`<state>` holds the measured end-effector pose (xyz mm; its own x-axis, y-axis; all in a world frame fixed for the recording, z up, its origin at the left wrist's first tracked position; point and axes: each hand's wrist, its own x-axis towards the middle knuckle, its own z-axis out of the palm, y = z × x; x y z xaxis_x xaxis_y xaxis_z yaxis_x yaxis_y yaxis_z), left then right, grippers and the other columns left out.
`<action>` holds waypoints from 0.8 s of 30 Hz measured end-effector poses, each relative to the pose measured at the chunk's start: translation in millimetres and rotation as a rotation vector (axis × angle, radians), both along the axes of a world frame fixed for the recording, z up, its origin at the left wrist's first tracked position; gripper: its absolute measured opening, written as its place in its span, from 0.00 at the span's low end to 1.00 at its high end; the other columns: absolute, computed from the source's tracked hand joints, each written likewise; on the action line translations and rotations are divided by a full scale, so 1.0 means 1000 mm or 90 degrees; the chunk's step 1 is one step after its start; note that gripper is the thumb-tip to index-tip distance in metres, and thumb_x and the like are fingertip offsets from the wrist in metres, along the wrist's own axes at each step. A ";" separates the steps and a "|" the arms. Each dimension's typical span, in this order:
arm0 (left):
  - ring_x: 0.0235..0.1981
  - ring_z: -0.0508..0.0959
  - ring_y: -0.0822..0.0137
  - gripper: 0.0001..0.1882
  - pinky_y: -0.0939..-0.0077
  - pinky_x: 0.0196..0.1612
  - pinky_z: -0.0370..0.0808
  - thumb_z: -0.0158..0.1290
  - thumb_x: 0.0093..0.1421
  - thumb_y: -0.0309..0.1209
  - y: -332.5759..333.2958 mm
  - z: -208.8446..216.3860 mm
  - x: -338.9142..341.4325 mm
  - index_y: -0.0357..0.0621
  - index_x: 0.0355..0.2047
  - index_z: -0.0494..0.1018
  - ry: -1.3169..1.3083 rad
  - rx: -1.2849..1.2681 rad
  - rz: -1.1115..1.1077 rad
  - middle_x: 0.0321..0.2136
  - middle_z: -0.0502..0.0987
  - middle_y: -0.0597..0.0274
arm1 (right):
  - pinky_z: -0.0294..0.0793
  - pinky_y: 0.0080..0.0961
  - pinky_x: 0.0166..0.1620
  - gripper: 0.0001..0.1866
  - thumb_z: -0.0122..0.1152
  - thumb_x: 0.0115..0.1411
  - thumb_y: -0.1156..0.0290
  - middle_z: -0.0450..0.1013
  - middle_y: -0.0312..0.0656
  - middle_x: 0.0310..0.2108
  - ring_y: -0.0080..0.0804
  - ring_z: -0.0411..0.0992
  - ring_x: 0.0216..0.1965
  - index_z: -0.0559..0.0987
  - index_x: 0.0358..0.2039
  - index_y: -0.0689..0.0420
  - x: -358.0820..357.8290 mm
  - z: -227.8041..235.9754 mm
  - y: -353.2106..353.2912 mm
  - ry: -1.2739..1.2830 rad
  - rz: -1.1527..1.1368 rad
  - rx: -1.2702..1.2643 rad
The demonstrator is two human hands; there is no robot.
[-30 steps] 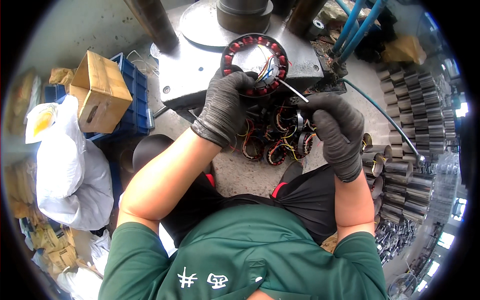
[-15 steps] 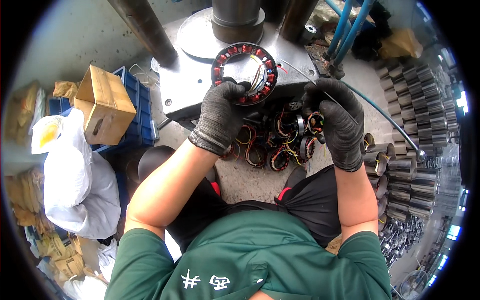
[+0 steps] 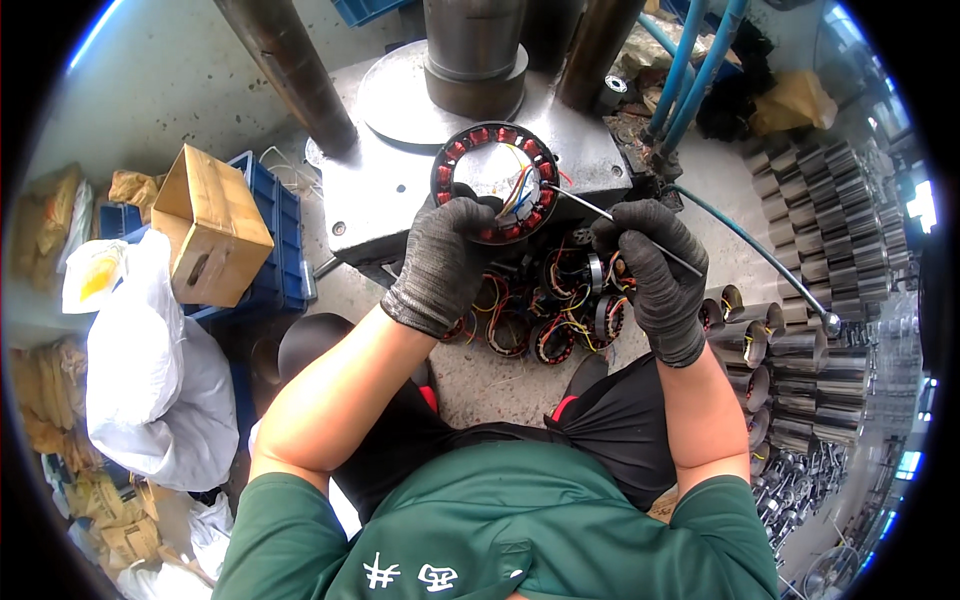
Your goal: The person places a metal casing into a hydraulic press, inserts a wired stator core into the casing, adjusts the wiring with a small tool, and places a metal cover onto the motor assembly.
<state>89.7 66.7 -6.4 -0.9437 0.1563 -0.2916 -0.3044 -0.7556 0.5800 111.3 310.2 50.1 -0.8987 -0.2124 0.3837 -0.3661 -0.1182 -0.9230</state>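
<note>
My left hand (image 3: 443, 250), in a dark knit glove, is closed on the lower left rim of a motor stator (image 3: 445, 172). The stator is a black ring with red copper coils and thin coloured lead wires across its opening. It is held up in front of the metal press bed. My right hand (image 3: 660, 265), gloved alike, is closed on a thin metal rod (image 3: 590, 207). The rod's far tip meets the stator's right side, near the coils. Whether the tip sits in a gap there, I cannot tell.
Behind the stator stands a press with a thick ram (image 3: 475, 60) over its metal bed (image 3: 350, 190). Several wired stators (image 3: 555, 340) lie on the floor below. Stacked metal cylinders (image 3: 840, 370) fill the right. A cardboard box (image 3: 225, 245) on blue crates (image 3: 290, 245) and a white sack (image 3: 160, 390) stand left.
My right hand has moved down and left, bringing the rod's tip from above and beside the stator onto its right side. The stator appears slightly lower in view.
</note>
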 end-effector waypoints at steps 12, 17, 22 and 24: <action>0.44 0.85 0.47 0.11 0.45 0.51 0.85 0.49 0.52 0.22 0.002 0.015 0.005 0.34 0.37 0.67 0.034 -0.076 0.008 0.39 0.79 0.46 | 0.78 0.28 0.43 0.07 0.60 0.64 0.77 0.79 0.43 0.36 0.28 0.78 0.37 0.81 0.42 0.62 -0.002 0.007 -0.006 0.142 -0.059 0.239; 0.41 0.85 0.50 0.11 0.50 0.48 0.86 0.49 0.51 0.22 0.008 0.023 0.007 0.36 0.37 0.68 0.071 -0.117 0.037 0.37 0.79 0.48 | 0.78 0.30 0.41 0.09 0.60 0.61 0.81 0.78 0.46 0.35 0.36 0.78 0.36 0.81 0.43 0.62 -0.003 0.008 -0.010 0.254 -0.070 0.319; 0.32 0.82 0.62 0.24 0.64 0.43 0.85 0.52 0.46 0.20 0.009 0.033 0.010 0.33 0.47 0.70 -0.007 -0.140 0.035 0.32 0.77 0.58 | 0.77 0.31 0.41 0.10 0.60 0.59 0.82 0.77 0.46 0.35 0.37 0.77 0.36 0.80 0.42 0.63 0.000 0.015 -0.017 0.399 -0.100 0.424; 0.32 0.82 0.61 0.23 0.65 0.41 0.85 0.52 0.46 0.20 0.006 0.020 0.006 0.33 0.46 0.70 0.006 -0.117 0.023 0.32 0.77 0.57 | 0.77 0.31 0.41 0.09 0.60 0.59 0.80 0.77 0.45 0.36 0.35 0.77 0.35 0.80 0.41 0.63 0.004 0.021 -0.019 0.413 -0.101 0.454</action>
<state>95.6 72.3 13.3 -0.9505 0.0667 -0.3034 -0.2727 -0.6469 0.7121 115.8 290.9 70.7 -0.5962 -0.4814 0.6425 -0.7918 0.4848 -0.3716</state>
